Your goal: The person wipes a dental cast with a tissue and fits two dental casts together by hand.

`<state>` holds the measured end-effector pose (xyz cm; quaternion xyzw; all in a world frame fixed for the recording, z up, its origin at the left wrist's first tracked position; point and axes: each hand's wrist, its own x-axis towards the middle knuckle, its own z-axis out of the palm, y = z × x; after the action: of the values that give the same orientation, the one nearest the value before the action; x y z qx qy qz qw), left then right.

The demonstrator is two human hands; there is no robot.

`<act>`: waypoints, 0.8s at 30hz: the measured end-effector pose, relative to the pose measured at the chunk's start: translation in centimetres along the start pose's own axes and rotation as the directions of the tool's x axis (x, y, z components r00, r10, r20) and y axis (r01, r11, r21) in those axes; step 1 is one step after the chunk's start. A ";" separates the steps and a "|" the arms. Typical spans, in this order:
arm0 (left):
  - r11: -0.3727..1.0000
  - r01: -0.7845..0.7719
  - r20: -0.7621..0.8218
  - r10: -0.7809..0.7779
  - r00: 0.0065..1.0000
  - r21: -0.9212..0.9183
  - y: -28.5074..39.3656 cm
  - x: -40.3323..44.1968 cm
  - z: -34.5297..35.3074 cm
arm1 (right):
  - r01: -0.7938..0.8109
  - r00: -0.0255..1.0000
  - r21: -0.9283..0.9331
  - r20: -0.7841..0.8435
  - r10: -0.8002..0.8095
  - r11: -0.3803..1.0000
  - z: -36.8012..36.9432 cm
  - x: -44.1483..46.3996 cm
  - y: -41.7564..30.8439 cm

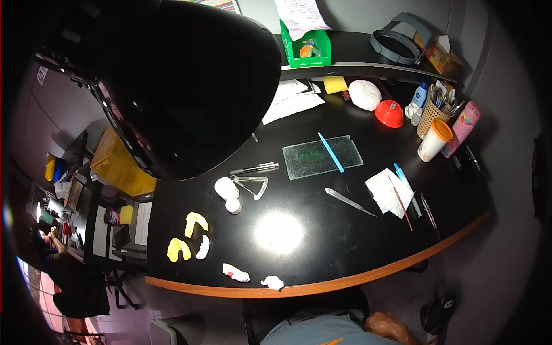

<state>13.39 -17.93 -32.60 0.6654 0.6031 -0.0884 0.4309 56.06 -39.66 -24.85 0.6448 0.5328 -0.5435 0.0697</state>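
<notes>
My right hand (392, 328) is low in the head view, beside my grey shirt and below the desk's front edge. Its fingers cannot be made out, and it touches nothing on the desk. My left hand is out of view. Two yellow dental casts (179, 250) and a white piece (202, 247) lie at the desk's left. Near the front edge are a white piece with a red spot (234, 272) and a crumpled white lump (272, 282). A blue stick (331, 152) rests across a glass slab (299, 159); a scalpel-like tool (347, 199) lies in front.
A large black lamp (190, 86) covers the upper left. White jars (226, 188) and a caliper (256, 187) stand or lie mid-left. At right are a tissue (386, 192) with thin tools, a cup (434, 144) and a red bowl (390, 114). Another person (57, 244) sits far left.
</notes>
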 end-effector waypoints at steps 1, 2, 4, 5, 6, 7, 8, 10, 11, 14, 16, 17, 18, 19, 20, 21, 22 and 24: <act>1.000 -0.002 -0.002 0.002 1.000 -0.001 0.0 -0.1 0.1 | 0.007 0.999 -0.012 -0.037 -0.008 1.000 -1.3 -0.2 -0.7; 1.000 -0.002 -0.002 0.002 1.000 0.002 0.0 -0.2 0.3 | 0.017 0.995 -0.024 -0.094 -0.019 1.000 -2.6 -0.5 -1.5; 1.000 -0.008 -0.002 0.008 1.000 0.008 -0.1 -0.3 0.5 | 0.025 0.976 -0.022 -0.215 -0.029 0.999 -5.3 -0.9 -2.9; 1.000 -0.010 -0.001 0.010 1.000 0.010 -0.1 -0.4 0.5 | 0.014 0.971 -0.015 -0.240 -0.017 1.000 -6.4 -0.8 -3.6; 1.000 -0.014 -0.001 0.014 1.000 0.009 -0.2 -0.6 0.7 | 0.003 0.965 -0.007 -0.264 -0.004 1.000 -7.4 -0.7 -4.2; 1.000 -0.018 -0.001 0.018 1.000 0.013 -0.2 -0.6 0.7 | -0.008 0.958 0.000 -0.288 0.008 1.000 -8.4 -0.3 -4.8; 1.000 -0.024 -0.002 0.024 1.000 0.011 -0.4 -0.7 0.8 | -0.120 0.976 -0.065 -0.190 0.106 0.991 -9.1 0.4 -5.4; 0.999 -0.037 0.000 0.037 0.999 0.015 -0.8 -1.1 1.0 | -0.107 0.976 -0.102 -0.201 0.084 0.989 -8.2 2.0 -4.3; 0.999 -0.042 0.003 0.042 0.999 0.021 -1.1 -1.5 1.1 | -0.097 0.978 -0.125 -0.199 0.071 0.987 -7.5 2.7 -3.7; 0.992 -0.108 0.057 0.104 0.993 0.067 -1.9 -2.9 0.3 | -0.161 0.982 -0.198 -0.131 0.137 0.967 -7.2 4.2 -3.8; 0.967 -0.235 0.152 0.219 0.964 0.099 -1.0 -4.5 -2.1 | -0.146 0.983 -0.185 -0.139 0.121 0.972 -7.6 4.1 -4.7; 0.955 -0.296 0.178 0.285 0.942 0.038 1.1 -5.3 -4.2 | -0.088 0.983 -0.142 -0.175 0.063 0.986 -7.7 3.8 -5.2; 0.934 -0.348 0.156 0.356 0.922 -0.077 5.5 -5.6 -7.2 | -0.025 0.977 -0.105 -0.213 0.002 0.994 -8.1 3.6 -5.9; 0.898 -0.397 0.133 0.424 0.896 -0.189 10.0 -5.9 -10.2 | 0.130 0.958 -0.082 -0.247 -0.146 0.988 -8.8 3.2 -6.9; 0.833 -0.509 0.083 0.535 0.840 -0.219 12.9 -6.1 -12.3 | 0.281 0.918 -0.062 -0.273 -0.288 0.958 -9.9 2.3 -8.2; 0.758 -0.605 0.031 0.630 0.776 -0.245 15.3 -6.6 -14.0 | 0.427 0.860 -0.042 -0.292 -0.419 0.903 -10.8 1.5 -9.4; 0.654 -0.718 -0.061 0.728 0.683 -0.238 17.9 -7.5 -15.6 | 0.542 0.777 -0.054 -0.347 -0.525 0.838 -11.5 0.9 -10.5; 0.342 -0.886 -0.214 0.884 0.416 -0.313 23.2 -9.3 -17.5 | 0.683 0.642 -0.080 -0.409 -0.649 0.726 -13.1 -0.6 -12.7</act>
<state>24.32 -10.50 -5.12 0.7878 0.1529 0.2788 0.5275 54.62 -25.89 -12.92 0.5044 0.7119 -0.4044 -0.2745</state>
